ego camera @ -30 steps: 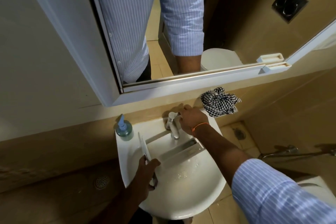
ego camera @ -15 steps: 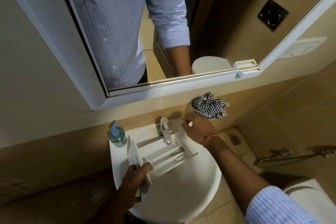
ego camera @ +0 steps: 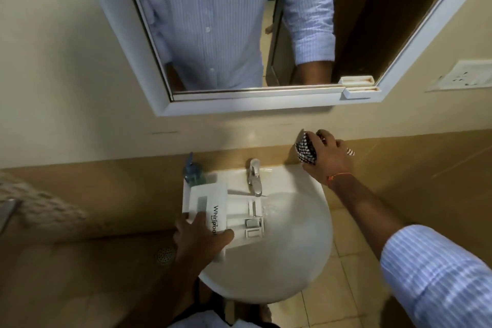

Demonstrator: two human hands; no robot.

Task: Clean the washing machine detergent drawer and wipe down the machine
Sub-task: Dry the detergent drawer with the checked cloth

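Note:
The white detergent drawer (ego camera: pixel 213 201) lies across the left of the white basin (ego camera: pixel 292 261), its front panel facing up and its compartments under the tap (ego camera: pixel 254 176). My left hand (ego camera: pixel 198 238) grips the drawer's front panel at its near edge, thumb on top. Up on the ledge behind the basin's right corner, my right hand (ego camera: pixel 328 157) clutches a black-and-white checked cloth (ego camera: pixel 306 150), bunched under the fingers.
A blue soap dispenser (ego camera: pixel 193 172) stands at the basin's back left corner. A white-framed mirror (ego camera: pixel 253 104) hangs above, with a small soap tray (ego camera: pixel 359 88) at its lower right. A floor drain (ego camera: pixel 165 255) lies left of the basin. A wall socket (ego camera: pixel 463 78) sits far right.
My right hand left the tap area and went up right to grab the checked cloth. My left hand turned the drawer so its front panel faces up. The camera tilted upward.

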